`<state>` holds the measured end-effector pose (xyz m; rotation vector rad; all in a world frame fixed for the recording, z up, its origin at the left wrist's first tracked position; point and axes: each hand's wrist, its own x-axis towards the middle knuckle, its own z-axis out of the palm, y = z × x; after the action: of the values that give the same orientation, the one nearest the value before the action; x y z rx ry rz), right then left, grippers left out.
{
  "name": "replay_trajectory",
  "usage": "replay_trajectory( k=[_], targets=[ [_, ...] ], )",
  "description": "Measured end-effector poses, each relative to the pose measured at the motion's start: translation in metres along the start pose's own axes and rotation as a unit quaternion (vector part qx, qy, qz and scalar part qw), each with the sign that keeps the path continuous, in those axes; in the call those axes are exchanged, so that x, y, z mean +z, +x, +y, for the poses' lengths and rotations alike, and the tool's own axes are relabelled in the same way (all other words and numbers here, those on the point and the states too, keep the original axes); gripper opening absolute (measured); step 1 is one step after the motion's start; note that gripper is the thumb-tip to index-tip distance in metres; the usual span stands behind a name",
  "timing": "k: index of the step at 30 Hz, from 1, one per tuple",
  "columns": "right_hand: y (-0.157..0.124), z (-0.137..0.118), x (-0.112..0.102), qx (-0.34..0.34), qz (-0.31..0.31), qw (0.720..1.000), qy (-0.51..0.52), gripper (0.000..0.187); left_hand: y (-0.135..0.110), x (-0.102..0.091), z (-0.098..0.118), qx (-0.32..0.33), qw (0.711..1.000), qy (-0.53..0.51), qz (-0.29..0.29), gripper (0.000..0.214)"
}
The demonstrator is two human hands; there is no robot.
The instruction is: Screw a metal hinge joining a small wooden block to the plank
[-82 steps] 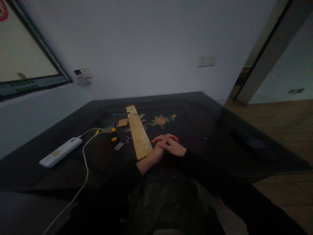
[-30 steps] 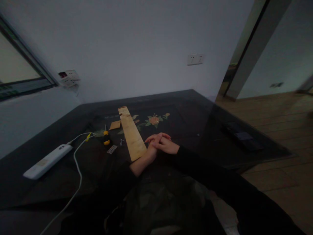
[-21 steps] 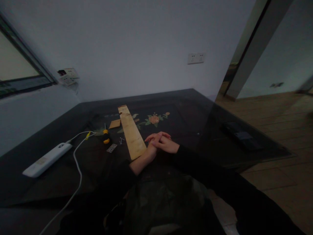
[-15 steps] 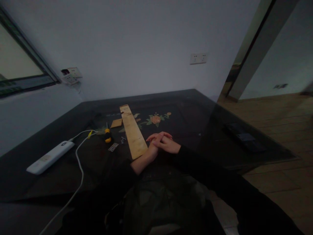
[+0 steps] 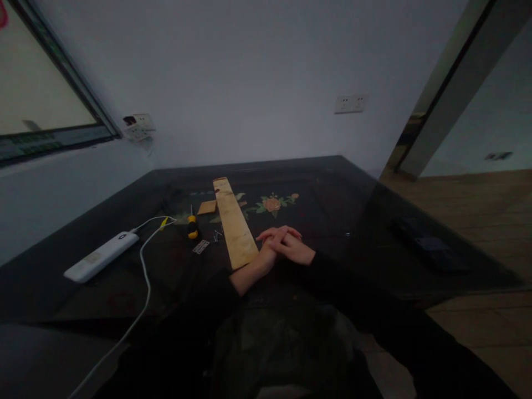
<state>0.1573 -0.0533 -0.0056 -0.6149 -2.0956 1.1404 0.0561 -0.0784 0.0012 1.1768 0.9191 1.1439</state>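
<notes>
My right hand (image 5: 296, 252) lies flat on top of my left hand (image 5: 270, 254), both resting on the dark table (image 5: 332, 199). The fingers are stretched out and overlapped, and neither hand holds anything. Just left of my hands, a long pale wooden plank (image 5: 235, 224) runs away from me; my left wrist is near its close end. Further left lie a small square wooden piece (image 5: 207, 207), a yellow and black screwdriver (image 5: 192, 228), a small metal hinge (image 5: 201, 246) and a few screws (image 5: 216, 237).
A white power strip (image 5: 102, 256) with a white cable (image 5: 143, 266) lies at the left of the table. A flower inlay (image 5: 272, 204) marks the table top. A dark flat object (image 5: 432, 246) lies at the right. Wall sockets (image 5: 351, 103) sit behind, wooden floor to the right.
Only the camera has swung a little, left and then back. My hands stay stacked in the same spot and nothing on the table has moved.
</notes>
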Motion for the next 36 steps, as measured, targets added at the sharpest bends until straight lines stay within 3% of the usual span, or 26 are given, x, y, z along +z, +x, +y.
replay_trajectory(
  k=[18,36],
  targets=[
    [-0.0004,0.0012,0.0008,-0.009,0.015,1.000,0.008,0.028,0.0053,-0.0046,-0.0079,0.037,0.999,-0.013,-0.031,0.030],
    [0.0022,0.0022,0.0010,0.001,0.009,1.000,0.012,0.031,0.0052,-0.0059,-0.0046,-0.001,0.995,-0.071,-0.068,0.030]
  ],
)
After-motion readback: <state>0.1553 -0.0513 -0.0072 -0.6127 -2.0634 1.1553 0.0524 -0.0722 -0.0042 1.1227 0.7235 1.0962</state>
